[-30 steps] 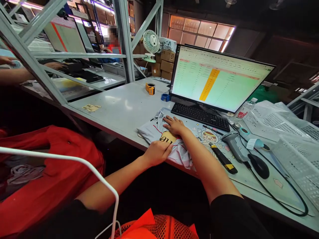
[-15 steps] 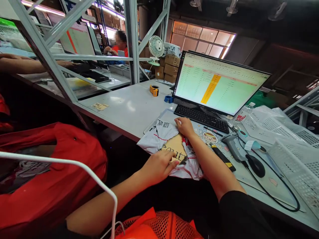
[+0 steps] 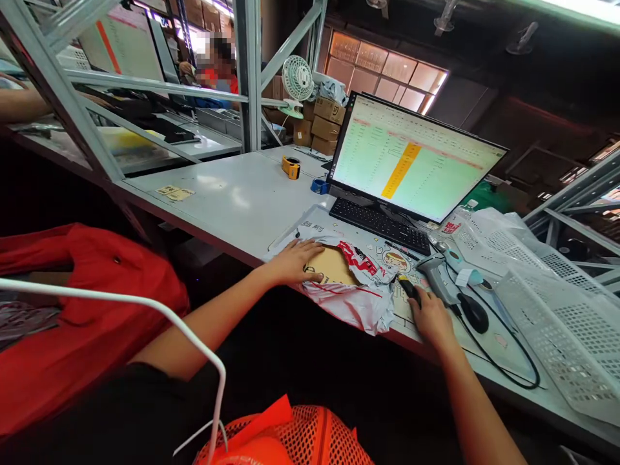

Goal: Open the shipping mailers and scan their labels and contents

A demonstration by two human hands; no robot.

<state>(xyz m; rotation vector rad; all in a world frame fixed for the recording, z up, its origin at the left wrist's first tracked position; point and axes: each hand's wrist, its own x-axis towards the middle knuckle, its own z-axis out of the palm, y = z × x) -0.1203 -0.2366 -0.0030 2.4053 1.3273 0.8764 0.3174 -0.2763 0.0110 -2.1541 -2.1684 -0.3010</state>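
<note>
A torn white plastic mailer with red print lies at the table's front edge. Through the tear shows a tan cardboard package with dark lettering, partly covered by the plastic and my hand. My left hand rests on the left side of the mailer and package, fingers stretched out and apart. To the right of the mailer, my right hand is closed around a black and yellow utility knife. The knife's front end points toward the keyboard; whether its blade is out, I cannot tell.
Behind the mailer stand a keyboard and a monitor. A barcode scanner, a black mouse with its cable, and white plastic baskets are at the right. A red bag hangs at the left.
My right hand has left the mailer and moved right onto the utility knife, closing on it. My left hand has shifted up and left and flattened on the package. The plastic flap has shifted.
</note>
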